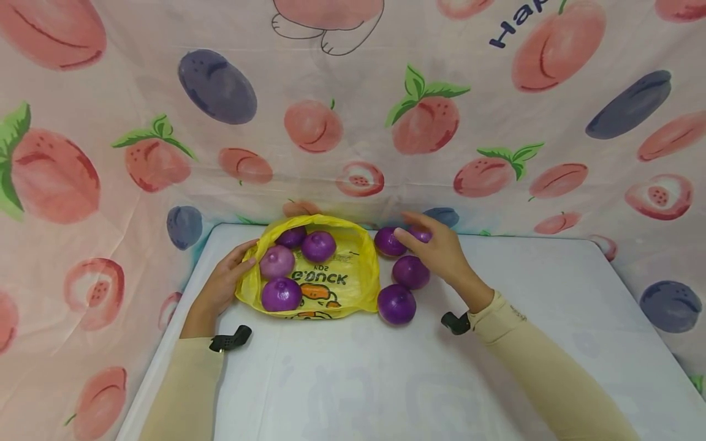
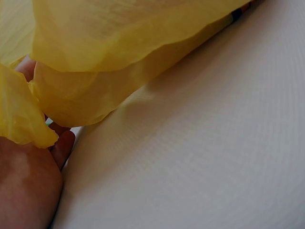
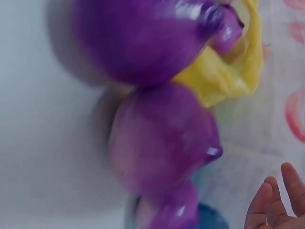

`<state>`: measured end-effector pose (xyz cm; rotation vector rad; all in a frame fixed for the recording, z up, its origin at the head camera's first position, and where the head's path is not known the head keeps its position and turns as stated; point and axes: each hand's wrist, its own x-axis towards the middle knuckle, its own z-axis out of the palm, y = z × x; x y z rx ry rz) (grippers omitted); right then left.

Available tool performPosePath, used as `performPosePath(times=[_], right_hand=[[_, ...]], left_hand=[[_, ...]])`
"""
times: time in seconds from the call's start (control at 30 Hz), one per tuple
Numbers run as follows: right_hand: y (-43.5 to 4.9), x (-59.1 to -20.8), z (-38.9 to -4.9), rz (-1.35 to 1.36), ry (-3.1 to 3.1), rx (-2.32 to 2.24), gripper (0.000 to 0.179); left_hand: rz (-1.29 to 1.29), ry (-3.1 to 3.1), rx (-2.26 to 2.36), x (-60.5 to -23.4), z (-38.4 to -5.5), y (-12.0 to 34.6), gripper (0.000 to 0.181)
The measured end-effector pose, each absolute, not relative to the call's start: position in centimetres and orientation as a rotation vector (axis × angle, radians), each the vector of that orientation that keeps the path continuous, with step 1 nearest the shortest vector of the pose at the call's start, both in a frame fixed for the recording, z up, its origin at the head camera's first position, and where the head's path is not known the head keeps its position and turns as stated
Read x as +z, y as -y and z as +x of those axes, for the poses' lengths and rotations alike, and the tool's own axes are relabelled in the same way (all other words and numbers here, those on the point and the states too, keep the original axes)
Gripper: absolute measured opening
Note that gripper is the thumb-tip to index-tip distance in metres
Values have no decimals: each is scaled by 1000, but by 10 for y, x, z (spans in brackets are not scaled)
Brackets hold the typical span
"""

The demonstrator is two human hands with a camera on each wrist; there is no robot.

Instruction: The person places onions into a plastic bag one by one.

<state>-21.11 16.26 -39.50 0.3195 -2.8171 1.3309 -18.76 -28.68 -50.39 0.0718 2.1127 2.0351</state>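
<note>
"Four purple onions (image 1: pixel 396 304) loose, yes?"

"Yes. Just right of my yellow bag (image 1: pixel 355 288), running from the back edge of the surface (image 1: pixel 331 386) toward me. Rearmost pair side by side, partly hidden by my right hand (image 1: pixel 441 251)."

"Bag's spot?"

"Along the back edge, near the back left corner, mouth gaping. Four more onions (image 1: pixel 282 295) inside, bunched at its left end beside black lettering (image 1: pixel 320 277)."

"Left grip?"

"Holding: my left hand (image 1: pixel 225 278) pinches the bag's left rim between thumb and fingers."

"Right grip?"

"Wide, thumb and fingers apart, over the rearmost onions. Touching them? Can't tell from these views."

"Behind it all?"

"Fruit-print cloth (image 1: pixel 358 125), upright beyond the back edge."
</note>
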Motion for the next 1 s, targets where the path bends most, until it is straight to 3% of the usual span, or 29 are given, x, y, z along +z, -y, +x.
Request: performPosePath(times=[1.0], right_hand=[[-221, -440, -237, 97, 2849, 1262, 71]], left_hand=[[36, -2113, 2026, -505, -189, 286, 58]])
